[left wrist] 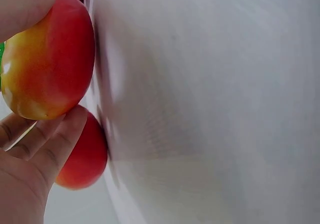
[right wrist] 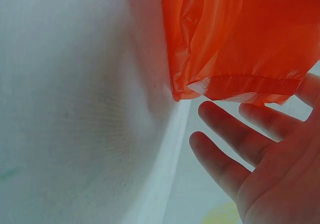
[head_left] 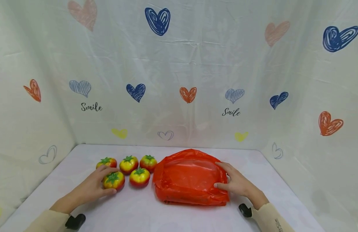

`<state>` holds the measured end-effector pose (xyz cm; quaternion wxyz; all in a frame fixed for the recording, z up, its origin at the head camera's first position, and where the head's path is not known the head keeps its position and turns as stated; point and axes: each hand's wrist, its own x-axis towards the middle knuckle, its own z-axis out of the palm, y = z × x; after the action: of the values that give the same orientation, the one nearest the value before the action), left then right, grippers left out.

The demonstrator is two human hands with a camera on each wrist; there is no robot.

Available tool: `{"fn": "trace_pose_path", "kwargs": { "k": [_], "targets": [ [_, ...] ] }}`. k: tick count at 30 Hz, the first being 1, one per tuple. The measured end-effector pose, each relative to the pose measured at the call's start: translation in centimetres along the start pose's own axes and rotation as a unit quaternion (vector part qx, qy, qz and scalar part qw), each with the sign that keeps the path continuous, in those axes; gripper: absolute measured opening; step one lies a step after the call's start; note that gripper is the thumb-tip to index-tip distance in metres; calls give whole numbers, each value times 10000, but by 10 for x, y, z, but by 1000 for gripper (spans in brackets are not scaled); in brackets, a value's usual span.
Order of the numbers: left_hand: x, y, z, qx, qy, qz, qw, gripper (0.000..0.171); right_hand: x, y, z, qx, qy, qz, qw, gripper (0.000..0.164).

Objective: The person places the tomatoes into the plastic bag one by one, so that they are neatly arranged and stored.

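Note:
My left hand holds a red-and-yellow tomato with a green leafy top, thumb on the near side and fingers on the far side. In the left wrist view this tomato lies between thumb and fingertips, with another tomato behind the fingers. A red plastic bag sits mid-table, its contents hidden. At the bag's right end is my right hand, thumb against the front. In the right wrist view its fingers are spread and loosely extended beside the bag; the thumb is partly hidden.
More tomatoes stand close by: one behind the left hand, one at the back, one beside the bag and one in front. The white table is enclosed by a heart-printed curtain.

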<state>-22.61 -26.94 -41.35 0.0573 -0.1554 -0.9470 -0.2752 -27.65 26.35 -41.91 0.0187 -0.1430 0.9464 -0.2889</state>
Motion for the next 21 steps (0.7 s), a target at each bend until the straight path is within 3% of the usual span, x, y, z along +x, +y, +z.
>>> {"fn": "trace_pose_path", "kwargs": {
  "k": [6,12,21],
  "targets": [
    [0,2,-4,4,176,218,9996,66,1,1,1,-50,56,-79,9999,90],
    [2,6,-9,131,557,751,9955,64,-1,1,1,-48,101,-100,9999,88],
    [12,24,-17,257,793,1148,9899,62,0,0,1,-75,120,-69,9999,89]
  ]
}}
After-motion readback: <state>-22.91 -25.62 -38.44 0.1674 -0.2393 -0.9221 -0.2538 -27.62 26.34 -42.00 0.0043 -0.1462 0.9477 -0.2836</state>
